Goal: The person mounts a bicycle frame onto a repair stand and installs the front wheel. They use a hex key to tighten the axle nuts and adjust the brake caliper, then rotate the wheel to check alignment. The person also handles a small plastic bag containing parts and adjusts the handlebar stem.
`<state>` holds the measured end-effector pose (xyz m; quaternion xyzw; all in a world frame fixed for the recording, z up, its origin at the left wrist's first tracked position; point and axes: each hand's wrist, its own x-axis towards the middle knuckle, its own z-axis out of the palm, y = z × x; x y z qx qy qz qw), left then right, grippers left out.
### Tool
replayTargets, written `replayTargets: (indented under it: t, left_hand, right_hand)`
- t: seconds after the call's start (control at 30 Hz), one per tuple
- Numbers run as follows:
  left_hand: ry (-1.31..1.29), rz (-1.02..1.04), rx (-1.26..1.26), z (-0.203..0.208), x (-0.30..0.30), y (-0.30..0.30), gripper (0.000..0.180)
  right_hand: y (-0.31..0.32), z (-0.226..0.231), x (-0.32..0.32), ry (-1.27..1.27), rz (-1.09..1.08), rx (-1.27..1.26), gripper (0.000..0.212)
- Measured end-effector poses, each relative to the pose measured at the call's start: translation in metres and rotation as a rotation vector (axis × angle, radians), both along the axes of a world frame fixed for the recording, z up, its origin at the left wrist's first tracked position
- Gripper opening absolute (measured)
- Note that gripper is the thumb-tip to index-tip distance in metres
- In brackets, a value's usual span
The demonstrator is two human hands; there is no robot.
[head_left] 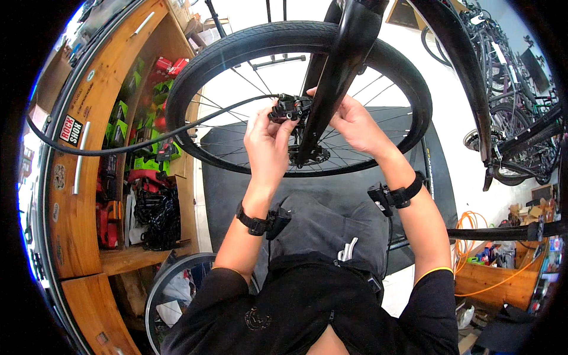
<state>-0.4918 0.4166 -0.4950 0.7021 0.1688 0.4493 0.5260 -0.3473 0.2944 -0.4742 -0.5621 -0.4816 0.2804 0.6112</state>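
The wheel (417,100) is already in place at the fork (340,71), with the brake disc (318,155) at its hub and the black cable (195,122) joined to the brake (288,107). The brake sits beside the fork leg, above the disc. The person's left hand (266,145) has its grip closed on the brake, thumb below and fingers at the side. The right hand (360,125) reaches around the fork leg; its fingertips are partly hidden, so its grip cannot be told. Work on the brake looks unfinished; whether its fastenings are tight cannot be seen.
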Motion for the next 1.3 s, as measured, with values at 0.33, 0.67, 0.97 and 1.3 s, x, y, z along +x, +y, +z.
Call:
replayTargets:
  t: [0.33,0.67,0.97,1.3]
  left_hand:
    - [-0.058,-0.176,-0.123,-0.017,0.009,0.004,0.020]
    - [-0.027,-0.001,-0.091,-0.009,0.007,-0.006,0.016]
    - [0.075,0.019,0.086,-0.005,0.015,-0.008,0.020]
    - [0.073,-0.068,0.235,-0.009,0.017,-0.007,0.022]
  right_hand:
    - [-0.009,-0.027,-0.008,-0.132,-0.318,-0.038,0.041]
    - [-0.014,-0.001,-0.027,-0.260,-0.394,-0.201,0.042]
    - [-0.004,-0.019,-0.021,-0.580,-0.519,-0.123,0.044]
    - [-0.003,-0.015,-0.028,-0.583,-0.750,-0.139,0.047]
